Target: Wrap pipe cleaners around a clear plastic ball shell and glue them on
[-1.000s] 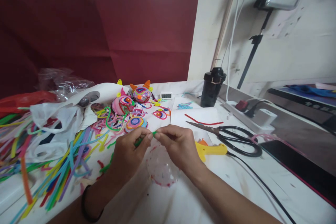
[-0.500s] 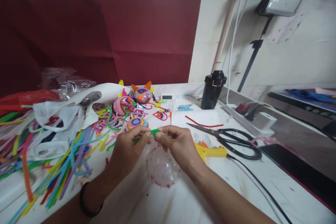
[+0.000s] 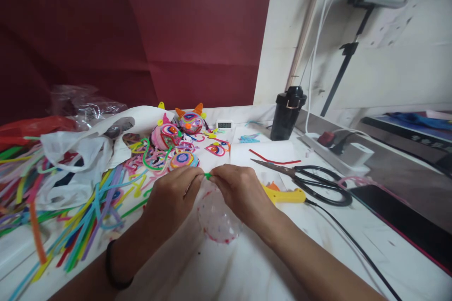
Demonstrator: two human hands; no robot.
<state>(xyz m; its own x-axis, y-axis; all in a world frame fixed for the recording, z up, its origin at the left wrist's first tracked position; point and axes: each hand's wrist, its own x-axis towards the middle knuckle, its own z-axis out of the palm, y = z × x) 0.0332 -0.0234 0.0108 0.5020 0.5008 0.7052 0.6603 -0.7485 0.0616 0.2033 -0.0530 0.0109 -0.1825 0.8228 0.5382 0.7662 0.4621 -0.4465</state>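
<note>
Between my two hands a short bit of green pipe cleaner (image 3: 207, 176) shows. My left hand (image 3: 176, 188) pinches one side of it and my right hand (image 3: 236, 188) the other, with the fingertips close together. A green length (image 3: 136, 208) runs out to the left of my left hand; whether it is the same piece I cannot tell. Below my hands on the table sits a clear plastic dome (image 3: 219, 218) with small red and coloured dots around it. Just beyond my left hand lies a round, multicoloured coiled piece (image 3: 183, 159).
Loose pipe cleaners (image 3: 95, 216) and a white plastic bag (image 3: 74, 164) cover the left side. Decorated balls with ears (image 3: 191, 121) stand at the back. To the right are scissors (image 3: 300, 176), a yellow glue gun (image 3: 287, 196) with its cord, a phone (image 3: 399, 221), a power strip (image 3: 332, 157) and a black bottle (image 3: 287, 115).
My hands have turned over so their backs face up more, and less of the green pipe cleaner shows between the fingers. A green length now appears left of my left hand. The view has tilted down slightly.
</note>
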